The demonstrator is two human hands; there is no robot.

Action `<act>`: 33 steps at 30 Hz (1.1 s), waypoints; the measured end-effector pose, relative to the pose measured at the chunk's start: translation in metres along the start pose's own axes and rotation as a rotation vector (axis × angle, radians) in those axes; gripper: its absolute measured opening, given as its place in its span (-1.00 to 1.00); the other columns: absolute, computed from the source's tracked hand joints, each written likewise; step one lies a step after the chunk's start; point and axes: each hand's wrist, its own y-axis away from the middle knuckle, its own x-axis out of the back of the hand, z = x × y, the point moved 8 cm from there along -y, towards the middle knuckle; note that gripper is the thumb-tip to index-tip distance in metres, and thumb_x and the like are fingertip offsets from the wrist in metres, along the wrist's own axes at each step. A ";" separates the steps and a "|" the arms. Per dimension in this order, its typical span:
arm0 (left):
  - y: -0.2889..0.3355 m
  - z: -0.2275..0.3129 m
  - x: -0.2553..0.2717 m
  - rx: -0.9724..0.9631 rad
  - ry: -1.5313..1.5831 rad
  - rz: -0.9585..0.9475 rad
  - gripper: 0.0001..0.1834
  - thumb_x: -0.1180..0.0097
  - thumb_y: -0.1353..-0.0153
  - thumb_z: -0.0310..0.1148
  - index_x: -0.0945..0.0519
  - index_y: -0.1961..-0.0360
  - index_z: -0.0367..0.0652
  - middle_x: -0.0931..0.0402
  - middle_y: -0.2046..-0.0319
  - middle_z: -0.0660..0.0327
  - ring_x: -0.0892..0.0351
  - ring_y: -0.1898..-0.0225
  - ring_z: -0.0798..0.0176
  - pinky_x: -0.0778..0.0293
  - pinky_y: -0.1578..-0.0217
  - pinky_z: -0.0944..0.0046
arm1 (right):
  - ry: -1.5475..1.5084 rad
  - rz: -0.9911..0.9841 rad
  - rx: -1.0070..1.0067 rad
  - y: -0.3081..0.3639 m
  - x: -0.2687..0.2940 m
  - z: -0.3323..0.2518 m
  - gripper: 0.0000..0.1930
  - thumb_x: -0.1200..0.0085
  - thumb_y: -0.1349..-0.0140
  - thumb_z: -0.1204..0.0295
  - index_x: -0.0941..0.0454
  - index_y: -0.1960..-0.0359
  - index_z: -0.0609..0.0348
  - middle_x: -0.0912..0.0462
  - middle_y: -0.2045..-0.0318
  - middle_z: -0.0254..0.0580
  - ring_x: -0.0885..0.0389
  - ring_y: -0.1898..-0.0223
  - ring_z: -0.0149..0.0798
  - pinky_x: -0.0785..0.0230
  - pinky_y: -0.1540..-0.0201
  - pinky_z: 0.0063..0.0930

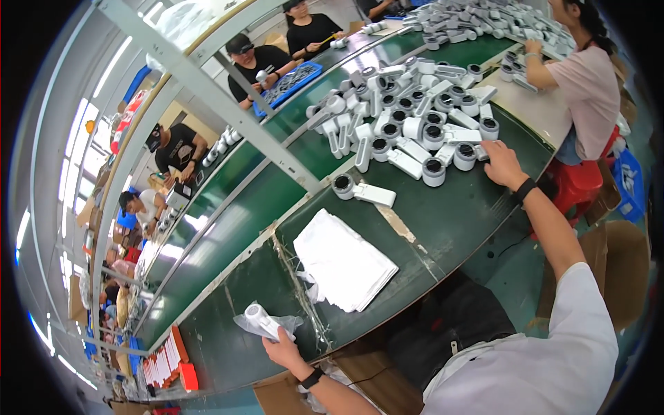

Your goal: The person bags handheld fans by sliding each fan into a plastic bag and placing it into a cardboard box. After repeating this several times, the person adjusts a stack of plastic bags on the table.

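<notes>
Near the table's front left, my left hand (282, 350) is closed round the handle end of a white handheld device with a round head (259, 319), partly inside a clear plastic bag (289, 324). At the right edge of a large pile of like devices (398, 128), my right hand (503, 166) has its fingers curled on the end of one white device (465, 158) with a dark round face. Between my hands lies a stack of flat white bags or sheets (342, 259). A single device (363, 191) rests apart, just beyond that stack.
A metal frame post (228, 104) rises at the table's far edge, before a green conveyor (207, 232). Orange-and-white boxes (166, 363) stand at the far left. A co-worker in pink (588, 97) sits at right, by a red stool (577, 183). Others work across the line.
</notes>
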 end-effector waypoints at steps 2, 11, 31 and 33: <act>0.018 0.030 0.012 0.018 -0.098 0.052 -0.39 -0.25 -0.06 -0.15 -0.48 -0.05 -0.37 -0.58 0.25 -0.05 -0.52 0.17 -0.25 -0.40 0.02 -0.09 | 0.054 -0.014 0.013 0.002 -0.003 -0.003 -0.47 -0.12 0.05 0.46 -0.43 -0.07 0.20 -0.46 -0.04 -0.02 -0.38 -0.11 0.02 -0.29 -0.08 -0.08; 0.122 0.207 -0.064 -0.613 0.309 -0.410 -0.83 -0.21 -0.12 -0.48 -0.63 0.24 -0.27 -0.59 0.21 0.04 -0.52 0.08 0.00 -0.47 0.11 0.18 | -0.147 -0.154 -0.011 0.025 0.003 -0.038 -0.52 -0.11 0.05 0.30 -0.48 0.04 0.21 -0.50 0.21 0.03 -0.52 0.15 0.13 -0.39 0.10 -0.12; 0.136 0.228 -0.075 -0.717 0.165 -0.352 -0.90 -0.11 -0.20 -0.46 -0.60 0.30 -0.24 -0.56 0.39 0.05 -0.50 0.31 -0.09 -0.41 0.27 0.05 | -1.103 -0.242 -0.232 0.110 -0.001 -0.137 -0.51 -0.15 -0.04 0.52 -0.42 -0.07 0.38 -0.55 0.24 -0.26 -0.49 0.24 -0.44 -0.37 0.16 -0.53; 0.139 0.225 -0.073 -0.544 0.360 -0.451 -0.86 -0.10 -0.25 -0.44 -0.61 0.25 -0.27 -0.60 0.37 0.01 -0.58 0.32 -0.07 -0.48 0.27 0.12 | -1.116 -0.281 -0.215 0.113 -0.001 -0.149 -0.50 -0.16 -0.04 0.52 -0.41 -0.08 0.38 -0.55 0.23 -0.26 -0.49 0.23 -0.44 -0.37 0.16 -0.53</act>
